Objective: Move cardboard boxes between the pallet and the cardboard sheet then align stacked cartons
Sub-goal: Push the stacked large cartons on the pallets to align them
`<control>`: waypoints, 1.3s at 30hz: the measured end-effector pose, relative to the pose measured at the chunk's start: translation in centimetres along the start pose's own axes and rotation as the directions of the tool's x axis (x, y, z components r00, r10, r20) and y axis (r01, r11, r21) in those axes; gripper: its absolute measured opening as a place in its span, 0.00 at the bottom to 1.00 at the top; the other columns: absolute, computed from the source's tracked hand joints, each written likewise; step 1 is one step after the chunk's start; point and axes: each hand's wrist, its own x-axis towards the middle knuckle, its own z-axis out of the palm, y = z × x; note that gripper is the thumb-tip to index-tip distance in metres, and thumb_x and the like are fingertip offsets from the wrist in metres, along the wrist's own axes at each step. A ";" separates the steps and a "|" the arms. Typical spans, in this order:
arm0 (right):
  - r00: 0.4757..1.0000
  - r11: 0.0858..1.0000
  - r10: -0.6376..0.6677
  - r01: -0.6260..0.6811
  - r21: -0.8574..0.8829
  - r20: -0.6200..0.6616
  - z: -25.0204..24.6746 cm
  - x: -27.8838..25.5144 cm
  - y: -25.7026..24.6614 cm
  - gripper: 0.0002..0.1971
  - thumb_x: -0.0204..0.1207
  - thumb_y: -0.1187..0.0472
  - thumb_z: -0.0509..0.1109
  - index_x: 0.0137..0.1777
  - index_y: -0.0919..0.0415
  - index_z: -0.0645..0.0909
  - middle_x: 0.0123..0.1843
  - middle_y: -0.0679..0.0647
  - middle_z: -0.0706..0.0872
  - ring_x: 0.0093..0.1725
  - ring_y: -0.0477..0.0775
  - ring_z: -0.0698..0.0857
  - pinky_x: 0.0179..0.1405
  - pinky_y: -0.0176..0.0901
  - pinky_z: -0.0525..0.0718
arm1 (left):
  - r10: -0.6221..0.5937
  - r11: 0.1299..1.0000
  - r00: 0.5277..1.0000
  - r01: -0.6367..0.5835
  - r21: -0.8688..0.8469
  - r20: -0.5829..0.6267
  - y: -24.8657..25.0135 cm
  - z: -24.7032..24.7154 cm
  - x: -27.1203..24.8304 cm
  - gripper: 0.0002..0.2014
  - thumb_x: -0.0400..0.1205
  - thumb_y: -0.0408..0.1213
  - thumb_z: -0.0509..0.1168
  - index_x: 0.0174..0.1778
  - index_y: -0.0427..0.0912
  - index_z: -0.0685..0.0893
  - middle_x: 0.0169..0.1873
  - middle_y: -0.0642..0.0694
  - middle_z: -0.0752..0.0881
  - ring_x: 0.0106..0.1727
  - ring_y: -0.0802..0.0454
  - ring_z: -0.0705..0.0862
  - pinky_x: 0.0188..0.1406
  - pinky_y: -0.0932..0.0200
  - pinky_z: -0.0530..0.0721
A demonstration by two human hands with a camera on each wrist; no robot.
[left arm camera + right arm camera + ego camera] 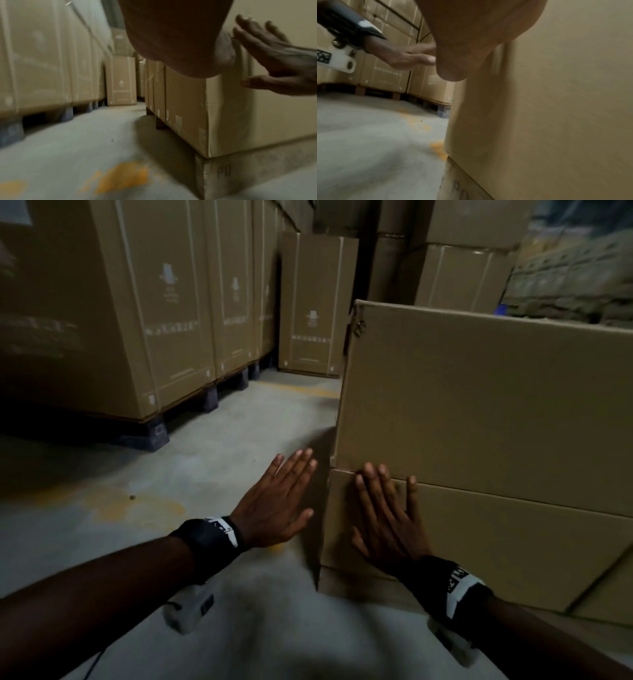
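Head view: upper carton (pixel 479 398) stacked on lower carton (pixel 496 542), long axes running left-right. Right hand (pixel 387 518) is pressed flat, fingers straight, against lower carton's front; left hand (pixel 277 501), fingers extended, is held beside its left end.

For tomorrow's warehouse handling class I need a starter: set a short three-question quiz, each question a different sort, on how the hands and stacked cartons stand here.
1. True or false: the right hand lies flat on the lower carton.
2. Multiple choice: the left hand is (a) gripping a carton's top edge, (b) open beside the stack's corner, (c) resting on the floor.
3. Fill in: the upper carton sits slightly out of line with the lower one at the ____ corner.

Key: 1 true; 2 b; 3 left.
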 end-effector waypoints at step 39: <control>0.976 0.886 0.217 -0.205 0.416 0.019 3.7 8.4 -15.0 0.49 0.71 0.44 0.71 0.87 0.67 0.57 0.91 0.66 0.46 0.89 0.72 0.49 0.86 0.72 0.43 | 0.093 0.996 0.986 -0.090 -0.025 0.137 -11.6 5.3 1.9 0.44 0.79 0.47 0.67 0.87 0.33 0.57 0.87 0.35 0.58 0.87 0.39 0.58 0.81 0.36 0.64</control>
